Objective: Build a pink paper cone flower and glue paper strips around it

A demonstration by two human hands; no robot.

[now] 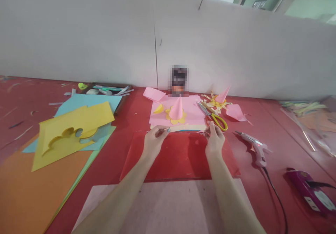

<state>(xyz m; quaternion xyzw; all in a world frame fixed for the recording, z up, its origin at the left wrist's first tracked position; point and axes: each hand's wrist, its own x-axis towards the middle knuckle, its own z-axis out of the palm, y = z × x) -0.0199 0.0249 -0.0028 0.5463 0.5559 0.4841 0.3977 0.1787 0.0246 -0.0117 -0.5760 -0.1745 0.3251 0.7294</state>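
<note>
My left hand [154,140] and my right hand [215,139] each pinch an end of a narrow pale paper strip [180,127]. The strip is stretched level between them, above the far edge of a red board [181,160]. Just beyond it, a pink paper cone [176,110] stands on a yellow flower-shaped cutout [181,120], on a pink sheet [194,104]. Scissors [220,121] with yellow handles lie beside my right hand. A second pink cone [222,95] rests on a yellow cutout amid small pale pieces farther right.
A glue gun [253,144] with a black cord lies at right, near a purple power strip [312,192]. Yellow [73,132], blue and orange [39,192] sheets overlap at left. Behind them is a tray [120,101] of tools. A white partition [105,41] borders the red table.
</note>
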